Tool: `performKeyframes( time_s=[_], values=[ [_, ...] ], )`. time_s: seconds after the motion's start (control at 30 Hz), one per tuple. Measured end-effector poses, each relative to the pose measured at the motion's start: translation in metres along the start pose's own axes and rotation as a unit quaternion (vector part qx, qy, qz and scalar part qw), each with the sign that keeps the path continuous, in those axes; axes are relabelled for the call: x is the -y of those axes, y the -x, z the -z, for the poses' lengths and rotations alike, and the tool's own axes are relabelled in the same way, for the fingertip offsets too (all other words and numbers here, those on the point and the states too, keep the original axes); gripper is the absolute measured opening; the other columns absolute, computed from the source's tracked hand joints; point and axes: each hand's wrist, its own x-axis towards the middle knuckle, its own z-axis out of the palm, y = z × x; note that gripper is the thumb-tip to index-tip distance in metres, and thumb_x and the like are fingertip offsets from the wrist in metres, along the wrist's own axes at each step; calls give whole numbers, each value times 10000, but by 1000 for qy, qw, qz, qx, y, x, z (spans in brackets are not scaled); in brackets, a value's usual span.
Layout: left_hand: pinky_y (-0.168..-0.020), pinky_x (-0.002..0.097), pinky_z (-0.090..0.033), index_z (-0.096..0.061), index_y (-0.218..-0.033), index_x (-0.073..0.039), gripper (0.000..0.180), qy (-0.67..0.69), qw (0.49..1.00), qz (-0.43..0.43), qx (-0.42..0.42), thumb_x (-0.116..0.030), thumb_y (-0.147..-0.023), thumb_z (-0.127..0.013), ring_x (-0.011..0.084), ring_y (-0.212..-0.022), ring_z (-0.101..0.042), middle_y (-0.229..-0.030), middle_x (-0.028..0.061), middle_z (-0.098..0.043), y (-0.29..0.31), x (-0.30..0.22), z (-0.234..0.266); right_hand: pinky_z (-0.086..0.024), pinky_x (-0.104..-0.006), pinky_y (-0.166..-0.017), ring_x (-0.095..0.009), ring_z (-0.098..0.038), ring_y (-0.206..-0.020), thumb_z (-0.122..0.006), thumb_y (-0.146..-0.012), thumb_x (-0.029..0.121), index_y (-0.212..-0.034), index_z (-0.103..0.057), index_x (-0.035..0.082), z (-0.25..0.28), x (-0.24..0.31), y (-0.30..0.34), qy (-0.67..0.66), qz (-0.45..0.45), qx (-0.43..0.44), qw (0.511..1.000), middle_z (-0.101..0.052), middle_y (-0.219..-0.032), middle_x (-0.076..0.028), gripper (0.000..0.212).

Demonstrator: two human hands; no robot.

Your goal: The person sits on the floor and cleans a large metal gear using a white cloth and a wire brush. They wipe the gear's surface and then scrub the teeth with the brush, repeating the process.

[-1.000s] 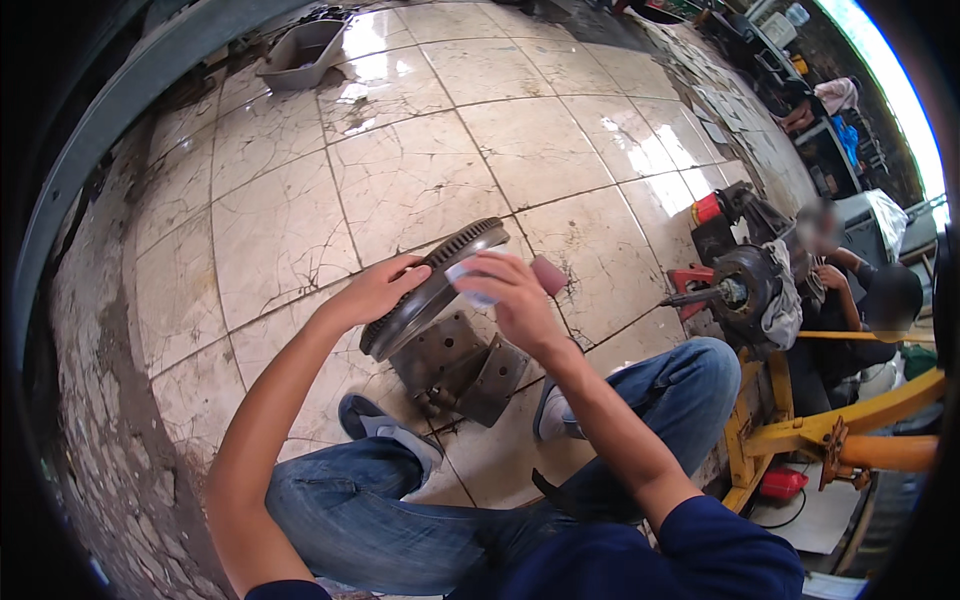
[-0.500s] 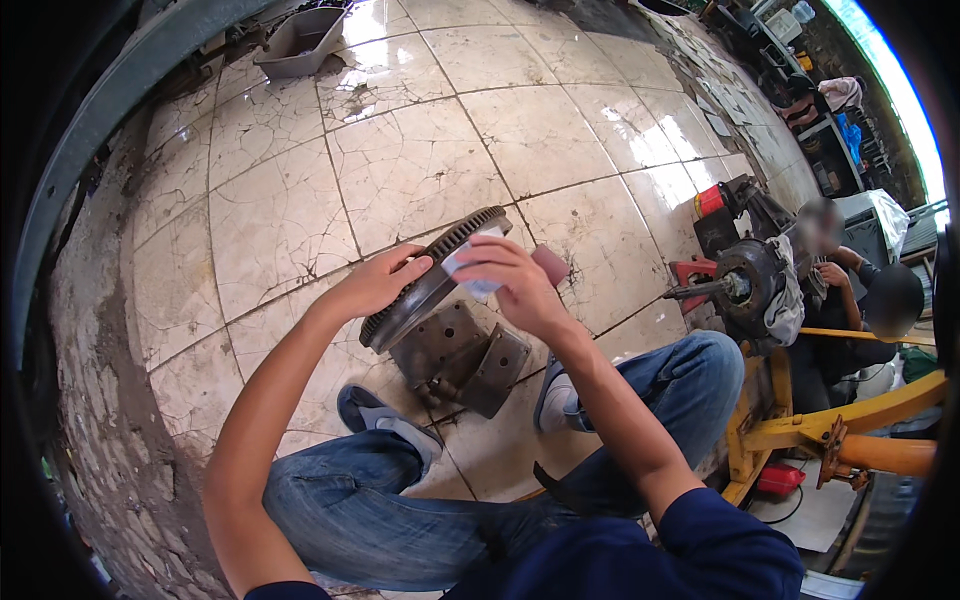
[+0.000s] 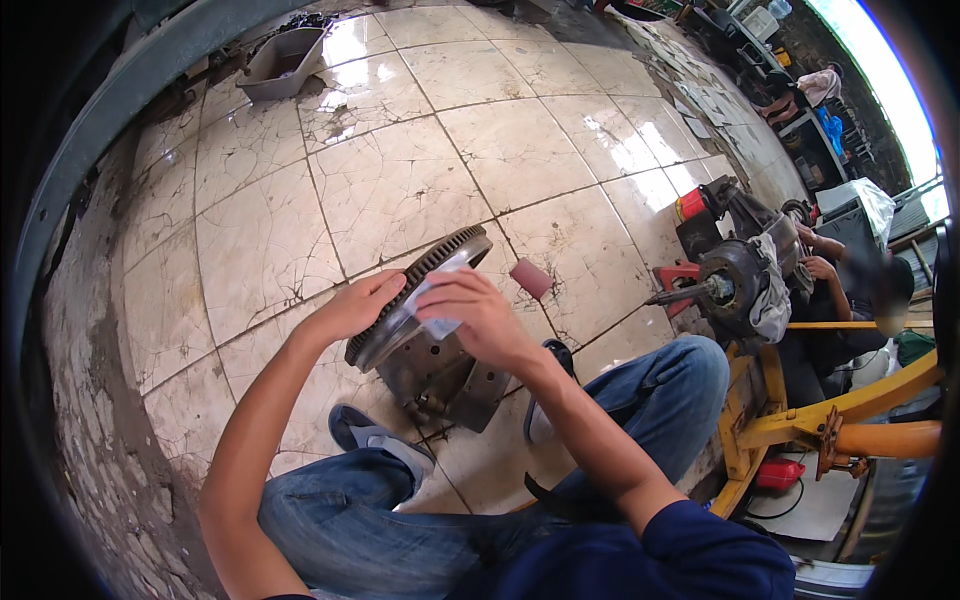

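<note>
A metal flywheel (image 3: 379, 341) with a toothed rim stands tilted on edge over a dark, greasy metal bracket (image 3: 412, 382) with bolt holes. My left hand (image 3: 352, 308) grips the toothed rim from its left side, thumb on top. In my right hand (image 3: 480, 318) is a crumpled whitish cloth (image 3: 424, 316), pressed against the flywheel's smooth face; the fingers cover part of it. To the right of the flywheel, a reddish piece of sandpaper (image 3: 531, 278) lies on the tiles, touched by neither hand.
A grey plastic tub (image 3: 277, 72) stands at the far left. On the right are a greasy axle assembly (image 3: 728, 290) with a rag, a red stand (image 3: 672, 285) and a yellow steel frame (image 3: 800, 425). A co-worker's hands (image 3: 820, 262) are beyond the axle.
My right hand with the cloth has moved left and slightly down across the flywheel's face. The sandpaper, partly hidden behind that hand before, now shows whole. The view has shifted slightly.
</note>
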Motion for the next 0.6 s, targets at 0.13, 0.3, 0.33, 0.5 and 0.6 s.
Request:
performKeyframes(
  time_s=[0.13, 0.3, 0.33, 0.5, 0.6],
  values=[
    [-1019, 309, -465, -577, -1401, -46, 498, -16, 999, 13, 31, -437, -1118, -453, 160, -1138, -609, -1241, 89, -686, 1, -17, -3, -469, -426, -1108, -296, -598, -1294, -510, -697, -185, -1091, -772, 77, 15, -19, 0, -27, -55, -32, 998, -737, -1189, -40, 541],
    [-1008, 319, -476, -580, -1395, -54, 446, -37, 999, -1, 18, -384, -1110, -490, 161, -1128, -628, -1211, 105, -700, 8, -20, -8, -430, -413, -1136, -225, -573, -1304, -612, -739, -78, -1053, -761, 114, -13, 16, 12, 34, 14, 11, 999, -711, -1205, 4, 397],
    [-1006, 320, -479, -583, -1391, -53, 440, -42, 999, -5, 16, -377, -1109, -492, 165, -1127, -631, -1209, 106, -702, 9, -18, -9, -418, -415, -1146, -217, -569, -1306, -617, -742, -71, -1056, -758, 117, -15, 23, 13, 42, 25, 21, 999, -705, -1208, 11, 392],
    [-1008, 336, -485, -590, -1382, -37, 465, -53, 998, -12, 14, -396, -1098, -508, 220, -1149, -646, -1250, 140, -697, 7, -20, -16, -380, -432, -1170, -199, -562, -1316, -629, -729, -72, -1072, -753, 129, -6, 10, 24, 34, 47, 37, 998, -693, -1227, 29, 416],
    [-992, 337, -495, -611, -1352, -20, 463, -67, 997, -32, -3, -392, -1089, -526, 237, -1129, -659, -1241, 163, -701, 4, -23, -20, -384, -439, -1163, -204, -572, -1313, -635, -715, -81, -1086, -754, 136, -3, 7, 25, 29, 43, 23, 998, -700, -1231, 27, 445]
  ],
)
